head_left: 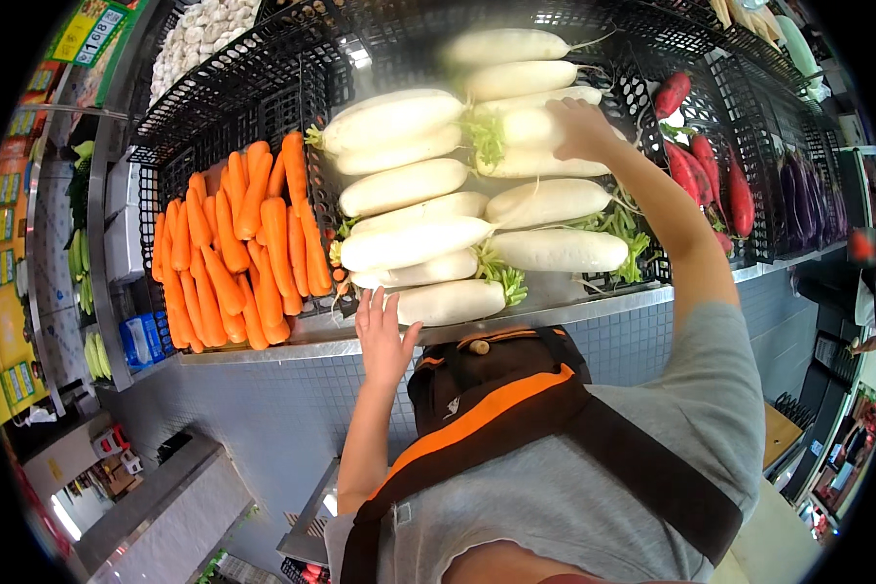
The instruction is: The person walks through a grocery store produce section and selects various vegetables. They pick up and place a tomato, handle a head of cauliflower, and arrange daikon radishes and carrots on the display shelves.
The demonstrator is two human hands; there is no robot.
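White daikon radishes [416, 241] with short green tops lie in two rough columns on the stall before me. My right hand [580, 130] rests over the root end of a daikon [531, 129] in the right column, fingers curled on it; whether it grips cannot be told. At the near metal edge, my left hand [385, 339] has its fingers spread and its fingertips at the end of the nearest daikon [452, 303]. It holds nothing that I can see.
Carrots [226, 248] fill the space at left. Black plastic crates [263, 80] border the produce. Red radishes [740, 193] and eggplants [799, 197] lie at right, garlic [204, 36] at the far left. A metal ledge [547, 315] runs along the front, with a dark waist bag [496, 365] against it.
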